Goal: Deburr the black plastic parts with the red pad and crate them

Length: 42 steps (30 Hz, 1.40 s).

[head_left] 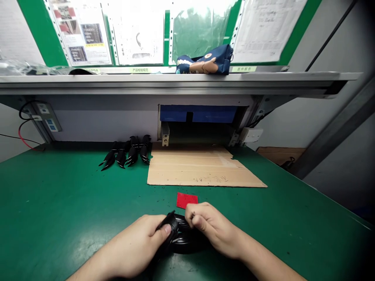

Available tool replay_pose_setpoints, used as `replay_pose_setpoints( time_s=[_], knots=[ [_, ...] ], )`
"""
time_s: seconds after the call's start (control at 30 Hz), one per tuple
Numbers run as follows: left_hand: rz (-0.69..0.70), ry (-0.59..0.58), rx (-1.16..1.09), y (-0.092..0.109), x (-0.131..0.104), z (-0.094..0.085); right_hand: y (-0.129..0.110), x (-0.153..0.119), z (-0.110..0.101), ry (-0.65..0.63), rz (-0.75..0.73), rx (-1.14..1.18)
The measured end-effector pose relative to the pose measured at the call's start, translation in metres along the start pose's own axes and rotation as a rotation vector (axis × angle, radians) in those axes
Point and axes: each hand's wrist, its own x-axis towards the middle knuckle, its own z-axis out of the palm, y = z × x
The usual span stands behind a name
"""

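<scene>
Near the front middle of the green table, my left hand (146,240) is wrapped round a black part at the left end of a bundle of glossy black cable (189,242), thumb on top. My right hand (212,226) is closed in a pinch at the bundle's upper right; whatever is between its fingertips is too small to name. Just beyond the right hand lies a red rectangular piece (186,199), its lower edge partly covered by that hand.
A flat cardboard sheet (199,168) lies behind the hands. Several bundled black pieces (133,150) rest at the back left. A shelf (117,84) spans the back, bearing a dark blue pouch (219,58). Small dark bits are scattered around the red piece.
</scene>
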Motion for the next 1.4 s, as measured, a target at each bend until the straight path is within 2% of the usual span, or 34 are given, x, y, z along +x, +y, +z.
replay_pose_setpoints(
  time_s=[0.07,0.17,0.27,0.4,0.53,0.63,0.77,0.93,1.1,1.17,1.23,1.3,1.33,1.4],
  knots=[
    [0.062,0.027,-0.177,-0.003,0.003,0.0,0.001,0.001,-0.001,0.098,0.004,-0.089],
    [0.116,0.076,-0.367,-0.006,0.006,0.003,0.002,0.002,0.003,0.144,-0.004,-0.388],
    [0.066,0.133,-0.401,-0.005,0.006,0.008,0.003,0.001,0.009,0.148,-0.009,-0.623],
    [-0.011,0.111,-0.447,-0.002,0.006,0.013,0.004,0.002,0.011,0.172,0.01,-0.793],
    [0.0,0.102,-0.49,-0.003,0.008,0.016,0.002,0.003,0.011,0.185,0.039,-0.901],
    [0.036,0.157,-0.439,-0.004,0.008,0.019,0.0,0.003,0.013,0.159,0.053,-0.945],
    [0.121,0.238,-0.213,-0.007,0.007,0.022,-0.001,0.003,0.017,0.09,0.077,-0.997],
    [0.052,0.287,0.034,-0.008,0.003,0.023,-0.003,0.004,0.018,0.065,0.06,-1.023],
    [0.09,0.239,0.135,0.001,0.002,0.022,0.001,0.005,0.021,0.024,0.066,-0.992],
    [0.103,0.225,0.151,0.004,0.003,0.021,0.004,0.003,0.02,0.006,0.071,-0.912],
    [0.115,0.224,0.17,0.006,0.003,0.021,0.007,0.0,0.016,-0.046,0.048,-0.695],
    [0.129,0.232,0.183,0.006,0.003,0.02,0.007,-0.002,0.008,-0.109,0.016,-0.378],
    [0.135,0.238,0.185,0.006,0.002,0.02,0.007,-0.003,0.003,-0.11,0.007,-0.232],
    [0.145,0.248,0.182,0.005,0.002,0.019,0.005,-0.003,-0.005,-0.033,0.004,-0.054]
  ],
)
